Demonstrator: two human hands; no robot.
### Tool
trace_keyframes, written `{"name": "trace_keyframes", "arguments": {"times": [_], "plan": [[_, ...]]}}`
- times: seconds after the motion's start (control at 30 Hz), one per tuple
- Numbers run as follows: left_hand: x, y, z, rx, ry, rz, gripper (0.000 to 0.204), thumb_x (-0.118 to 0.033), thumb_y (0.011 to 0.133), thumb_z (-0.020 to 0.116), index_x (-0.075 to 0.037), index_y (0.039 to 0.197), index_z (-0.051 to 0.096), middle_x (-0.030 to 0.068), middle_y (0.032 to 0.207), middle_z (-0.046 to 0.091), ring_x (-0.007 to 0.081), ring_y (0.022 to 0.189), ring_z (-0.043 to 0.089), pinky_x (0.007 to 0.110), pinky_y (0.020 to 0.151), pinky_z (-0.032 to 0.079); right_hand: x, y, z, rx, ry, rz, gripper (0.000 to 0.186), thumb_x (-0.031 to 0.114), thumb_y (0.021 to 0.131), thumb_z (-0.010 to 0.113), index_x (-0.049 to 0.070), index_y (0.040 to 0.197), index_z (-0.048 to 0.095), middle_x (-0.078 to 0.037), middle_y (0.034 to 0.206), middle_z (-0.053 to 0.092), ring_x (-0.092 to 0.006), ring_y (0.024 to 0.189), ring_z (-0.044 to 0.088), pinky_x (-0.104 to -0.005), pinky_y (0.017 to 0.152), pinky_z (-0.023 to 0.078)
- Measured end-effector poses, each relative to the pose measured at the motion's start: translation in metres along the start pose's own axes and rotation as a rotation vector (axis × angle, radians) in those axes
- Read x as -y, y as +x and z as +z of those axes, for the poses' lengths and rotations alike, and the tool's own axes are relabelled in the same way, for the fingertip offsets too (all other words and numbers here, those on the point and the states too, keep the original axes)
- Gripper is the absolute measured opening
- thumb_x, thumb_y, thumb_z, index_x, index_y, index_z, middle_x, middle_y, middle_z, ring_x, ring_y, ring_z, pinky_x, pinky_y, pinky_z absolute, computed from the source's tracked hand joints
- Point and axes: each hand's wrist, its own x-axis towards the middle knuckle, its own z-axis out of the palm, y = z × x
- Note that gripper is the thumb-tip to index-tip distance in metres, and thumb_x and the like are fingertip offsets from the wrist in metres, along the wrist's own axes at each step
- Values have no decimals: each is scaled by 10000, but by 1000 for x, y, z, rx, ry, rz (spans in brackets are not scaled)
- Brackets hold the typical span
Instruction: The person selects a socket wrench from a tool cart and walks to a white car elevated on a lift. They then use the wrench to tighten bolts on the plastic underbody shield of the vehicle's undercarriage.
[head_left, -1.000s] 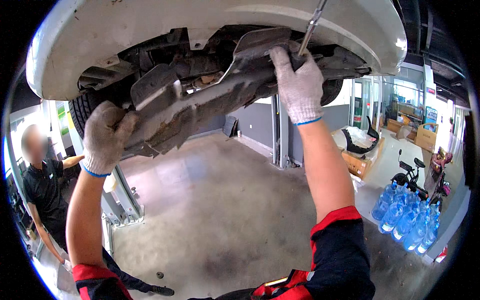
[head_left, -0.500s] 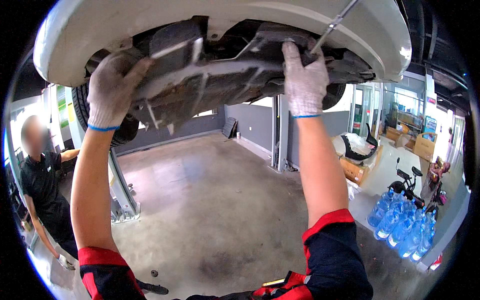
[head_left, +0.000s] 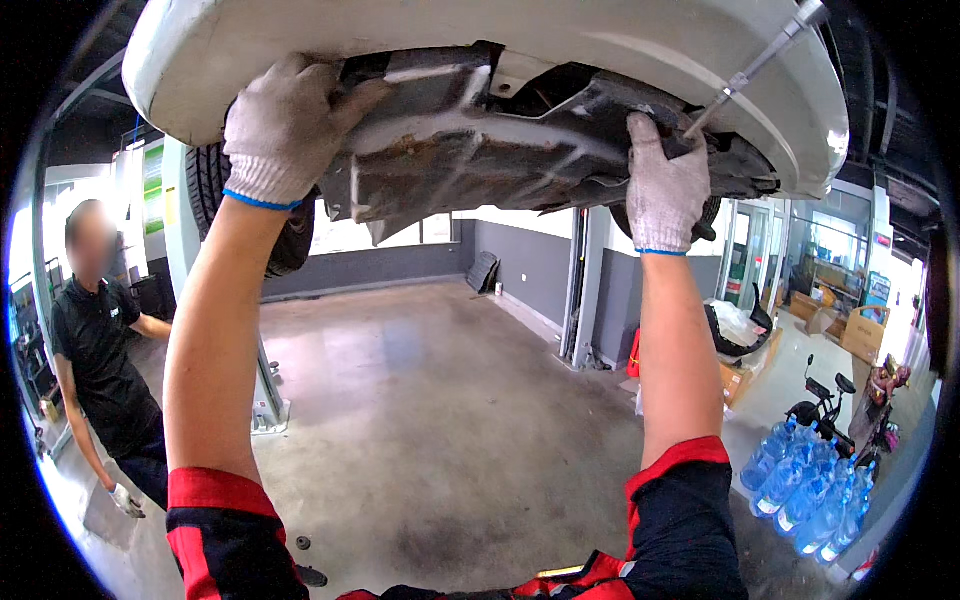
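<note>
Overhead, the dirty dark undertray lies against the underside of a white car bumper. My left hand, in a pale knit glove with a blue cuff, grips the tray's near edge at left, fingertips partly hidden. Gloved too, my right hand is closed at the tray's right part, thumb up against it, by the lower end of a long silver bar tool; whether it holds the tool, the tray or both is hard to tell. A tyre shows behind my left hand.
A co-worker in dark clothes stands at left beside a lift post. Another post stands behind. At right are several blue water bottles, a small bike, boxes and a loose dark bumper.
My hands have pushed the undertray upward and it now sits flatter, closer under the bumper. The view has shifted, and the co-worker's arm at left hangs slightly differently.
</note>
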Motion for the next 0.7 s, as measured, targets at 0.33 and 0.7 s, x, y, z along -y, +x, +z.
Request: {"name": "trace_keyframes", "arguments": {"times": [0.33, 0.7], "plan": [[34, -146, 105, 210, -651, -645, 828, -413, 816, 797, 15, 1403, 399, 250, 1224, 637, 317, 1147, 619, 366, 983, 489, -1, 4, 1, -21, -19, 1, 701, 491, 834, 732, -12, 1288, 554, -225, 1107, 679, -332, 1020, 664, -411, 913, 502], [18, -91, 131, 241, -920, -539, 688, -475, 773, 803, -17, 1244, 596, 106, 1089, 712, 212, 1013, 624, 341, 882, 482, -7, 7, 3, -80, -43, -77, 655, 425, 848, 748, -22, 1286, 554, -212, 1101, 683, -301, 990, 674, -393, 882, 517]]}}
